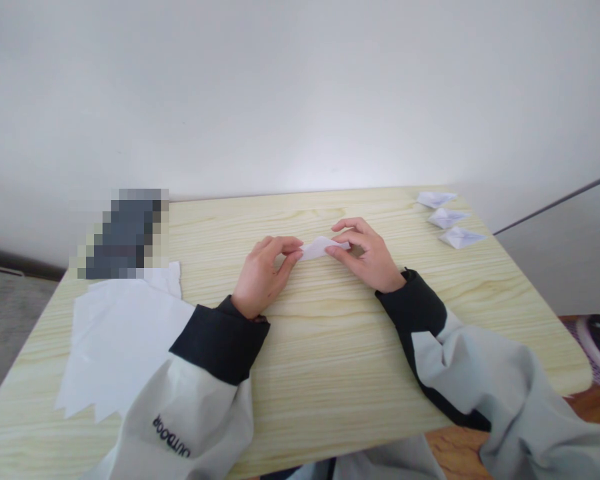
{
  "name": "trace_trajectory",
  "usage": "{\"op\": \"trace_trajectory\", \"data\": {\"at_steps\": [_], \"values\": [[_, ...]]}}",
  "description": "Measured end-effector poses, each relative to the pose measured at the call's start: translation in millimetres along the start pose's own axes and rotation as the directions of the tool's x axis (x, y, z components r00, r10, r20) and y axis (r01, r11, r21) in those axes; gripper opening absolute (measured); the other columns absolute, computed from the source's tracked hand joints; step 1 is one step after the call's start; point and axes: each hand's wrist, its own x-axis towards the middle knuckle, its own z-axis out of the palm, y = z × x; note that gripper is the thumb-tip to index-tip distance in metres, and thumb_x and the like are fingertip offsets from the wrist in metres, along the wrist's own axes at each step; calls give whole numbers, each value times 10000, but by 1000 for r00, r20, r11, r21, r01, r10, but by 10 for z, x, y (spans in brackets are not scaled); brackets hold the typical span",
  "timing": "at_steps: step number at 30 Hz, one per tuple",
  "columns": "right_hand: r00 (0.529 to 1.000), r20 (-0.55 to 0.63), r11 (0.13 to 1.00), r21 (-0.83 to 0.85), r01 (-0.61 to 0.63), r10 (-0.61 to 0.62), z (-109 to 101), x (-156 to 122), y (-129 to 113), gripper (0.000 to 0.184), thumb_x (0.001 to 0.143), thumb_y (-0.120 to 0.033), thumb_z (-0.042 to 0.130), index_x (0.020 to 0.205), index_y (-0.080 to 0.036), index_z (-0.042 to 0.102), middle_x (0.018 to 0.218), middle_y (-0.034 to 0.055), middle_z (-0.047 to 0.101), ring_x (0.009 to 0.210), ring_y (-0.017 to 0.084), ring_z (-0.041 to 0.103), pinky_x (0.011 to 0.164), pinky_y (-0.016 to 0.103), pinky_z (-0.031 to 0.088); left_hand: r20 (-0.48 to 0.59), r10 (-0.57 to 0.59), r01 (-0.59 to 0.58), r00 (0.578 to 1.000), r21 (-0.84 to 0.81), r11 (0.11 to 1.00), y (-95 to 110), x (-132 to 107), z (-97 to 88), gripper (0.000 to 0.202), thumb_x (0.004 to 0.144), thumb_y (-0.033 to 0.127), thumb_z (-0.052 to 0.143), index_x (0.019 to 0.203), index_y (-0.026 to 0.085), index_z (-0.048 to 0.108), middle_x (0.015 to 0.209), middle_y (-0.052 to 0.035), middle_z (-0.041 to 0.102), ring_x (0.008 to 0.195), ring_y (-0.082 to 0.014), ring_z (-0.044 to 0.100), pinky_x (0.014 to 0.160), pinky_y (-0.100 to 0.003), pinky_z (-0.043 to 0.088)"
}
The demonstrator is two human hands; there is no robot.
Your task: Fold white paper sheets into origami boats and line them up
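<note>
A small folded white paper piece (319, 248) sits just above the light wooden table (330, 353), held at both ends. My left hand (266, 273) pinches its left end with fingertips closed. My right hand (365, 253) pinches its right end between thumb and fingers. Both wrists rest near the table's middle, in dark cuffs with grey sleeves.
A fanned stack of white paper sheets (115, 340) lies at the left. Three finished folded paper shapes (447, 218) sit in a row at the far right corner. A blurred dark object (125, 235) stands at the back left. A white wall rises behind the table.
</note>
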Motion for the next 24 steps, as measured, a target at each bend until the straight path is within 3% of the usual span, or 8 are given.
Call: {"op": "trace_trajectory", "data": {"at_steps": [5, 11, 17, 21, 24], "values": [[999, 17, 999, -6, 40, -40, 13, -5, -7, 95, 810, -278, 657, 831, -189, 684, 1032, 80, 592, 735, 127, 592, 638, 294, 512, 42, 77, -81, 996, 91, 993, 10, 11, -14, 146, 836, 257, 618, 961, 184, 636, 834, -21, 694, 837, -179, 603, 804, -330, 470], [1000, -21, 998, 66, 2, -1, 13, 11, -29, 105, 823, -230, 641, 921, -204, 668, 993, 58, 637, 715, 112, 578, 694, 286, 525, -21, 102, -99, 995, 110, 989, 0, 18, -18, 99, 849, 235, 576, 878, 169, 646, 789, -34, 678, 807, -190, 587, 771, -341, 478], [999, -49, 989, 147, 7, 0, 23, 1, -18, 118, 811, -259, 654, 917, -211, 642, 1037, 64, 577, 783, 126, 590, 731, 307, 558, -48, 100, -101, 994, -13, 995, -1, 23, -13, 95, 866, 204, 538, 900, 161, 616, 1102, -91, 641, 1043, -199, 582, 929, -355, 456], [992, -104, 970, 237, -44, 71, 48, -15, 3, 161, 764, -270, 702, 879, -200, 613, 1099, 68, 536, 822, 134, 608, 745, 321, 585, -7, 48, -49, 999, -53, 997, -8, 20, -10, 122, 892, 216, 510, 961, 170, 599, 1008, -48, 669, 937, -159, 614, 847, -289, 485], [989, -109, 977, 199, -76, 99, 49, -17, -7, 100, 775, -264, 689, 807, -182, 640, 1088, 73, 558, 849, 142, 625, 747, 311, 592, -2, 11, -11, 1000, -48, 999, 2, 19, -16, 120, 893, 224, 506, 954, 177, 598, 959, -29, 665, 853, -141, 607, 748, -254, 493]]}}
